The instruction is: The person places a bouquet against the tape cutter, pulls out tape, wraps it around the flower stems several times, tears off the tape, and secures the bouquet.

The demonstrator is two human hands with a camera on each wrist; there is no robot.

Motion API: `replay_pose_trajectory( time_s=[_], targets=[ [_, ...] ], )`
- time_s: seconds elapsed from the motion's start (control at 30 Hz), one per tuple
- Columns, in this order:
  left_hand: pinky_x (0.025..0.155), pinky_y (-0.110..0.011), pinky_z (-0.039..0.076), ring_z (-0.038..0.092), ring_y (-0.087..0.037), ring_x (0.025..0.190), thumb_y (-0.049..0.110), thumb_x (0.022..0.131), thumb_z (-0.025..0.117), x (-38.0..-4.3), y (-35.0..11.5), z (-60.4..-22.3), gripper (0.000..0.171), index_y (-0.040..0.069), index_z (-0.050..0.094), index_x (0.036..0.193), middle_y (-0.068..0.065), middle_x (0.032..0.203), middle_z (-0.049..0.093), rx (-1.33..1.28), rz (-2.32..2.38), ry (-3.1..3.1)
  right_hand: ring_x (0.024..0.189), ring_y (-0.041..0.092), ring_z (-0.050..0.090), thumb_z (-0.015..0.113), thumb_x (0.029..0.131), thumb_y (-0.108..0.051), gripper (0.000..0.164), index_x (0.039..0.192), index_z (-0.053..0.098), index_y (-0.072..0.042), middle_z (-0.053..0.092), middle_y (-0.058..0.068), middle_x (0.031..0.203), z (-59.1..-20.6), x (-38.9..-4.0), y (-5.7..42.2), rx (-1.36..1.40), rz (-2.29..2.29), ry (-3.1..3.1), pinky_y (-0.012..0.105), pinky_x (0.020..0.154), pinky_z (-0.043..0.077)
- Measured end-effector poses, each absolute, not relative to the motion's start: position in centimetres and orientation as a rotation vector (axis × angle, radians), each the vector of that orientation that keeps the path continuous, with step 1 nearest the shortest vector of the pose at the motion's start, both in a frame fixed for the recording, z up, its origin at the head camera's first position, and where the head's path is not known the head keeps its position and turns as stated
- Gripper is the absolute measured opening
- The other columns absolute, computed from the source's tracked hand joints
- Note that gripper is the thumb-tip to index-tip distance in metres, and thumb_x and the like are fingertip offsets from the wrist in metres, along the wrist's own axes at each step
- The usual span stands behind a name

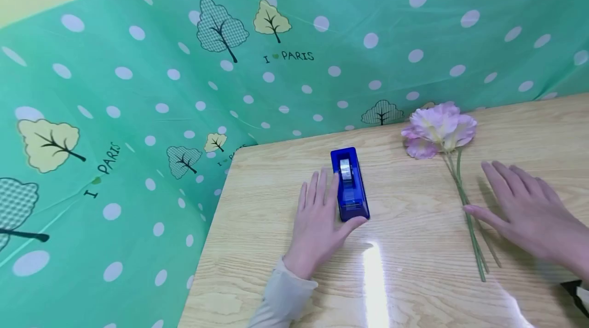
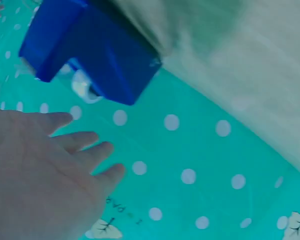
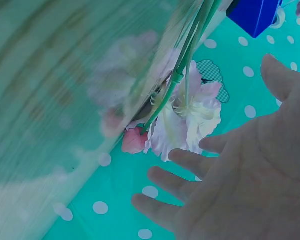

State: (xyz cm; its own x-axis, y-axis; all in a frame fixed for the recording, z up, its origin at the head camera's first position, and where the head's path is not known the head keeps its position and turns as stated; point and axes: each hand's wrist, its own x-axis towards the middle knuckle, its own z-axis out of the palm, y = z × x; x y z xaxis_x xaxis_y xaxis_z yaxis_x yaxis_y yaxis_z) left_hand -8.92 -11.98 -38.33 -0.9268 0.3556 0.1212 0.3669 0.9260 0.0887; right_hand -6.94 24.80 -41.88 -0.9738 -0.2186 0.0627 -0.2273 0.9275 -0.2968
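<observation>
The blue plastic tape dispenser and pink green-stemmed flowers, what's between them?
Only bare, pale wooden tabletop lies between the dispenser and the flowers, in the head view.

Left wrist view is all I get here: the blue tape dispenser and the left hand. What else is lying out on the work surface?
Observer: Long-stemmed pink flowers lie on the wooden table, to the right of the tape dispenser in the head view.
Operator: Does the right hand have hold of them?
Observer: No. The right hand is at the green stems with its fingers extended, not curled round them; whether the thumb tip touches, I can't tell.
Operator: Which way do the blooms point?
Observer: Away from the person, toward the polka-dot cloth.
</observation>
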Motion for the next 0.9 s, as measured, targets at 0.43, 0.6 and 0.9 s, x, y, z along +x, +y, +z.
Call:
replay_pose_trajectory(
  time_s=[0.43,0.6,0.9],
  targets=[
    [0.125,-0.04,0.007,0.0,-0.023,0.155,0.072,0.094,0.038,-9.0,-6.1,-36.2,0.092,0.016,0.007,0.16,-0.007,0.168,0.0,-0.869,-0.027,-2.785,0.124,0.065,0.025,0.051,0.099,-0.055,0.098,0.154,0.001,0.009,0.024,0.046,0.145,-41.0,-7.4,24.3,0.301,0.593,-3.102,0.075,0.102,0.021],
    [0.125,-0.038,0.005,-0.001,-0.022,0.155,0.071,0.096,0.035,-8.8,-4.0,-35.8,0.088,0.017,0.008,0.16,-0.006,0.168,-0.001,-0.952,0.035,-2.776,0.121,0.064,0.03,0.054,0.097,-0.056,0.1,0.151,0.009,0.015,0.029,0.047,0.14,-40.9,-7.6,24.1,0.299,0.588,-3.115,0.075,0.098,0.027],
    [0.125,-0.037,0.007,0.01,-0.022,0.154,0.065,0.098,0.038,-8.6,-0.5,-35.5,0.083,0.017,0.01,0.16,-0.007,0.168,0.006,-1.06,0.196,-2.742,0.119,0.065,0.036,0.056,0.095,-0.058,0.099,0.144,0.022,0.021,0.035,0.049,0.136,-40.7,-7.5,23.8,0.304,0.584,-3.19,0.076,0.096,0.032]
  ],
)
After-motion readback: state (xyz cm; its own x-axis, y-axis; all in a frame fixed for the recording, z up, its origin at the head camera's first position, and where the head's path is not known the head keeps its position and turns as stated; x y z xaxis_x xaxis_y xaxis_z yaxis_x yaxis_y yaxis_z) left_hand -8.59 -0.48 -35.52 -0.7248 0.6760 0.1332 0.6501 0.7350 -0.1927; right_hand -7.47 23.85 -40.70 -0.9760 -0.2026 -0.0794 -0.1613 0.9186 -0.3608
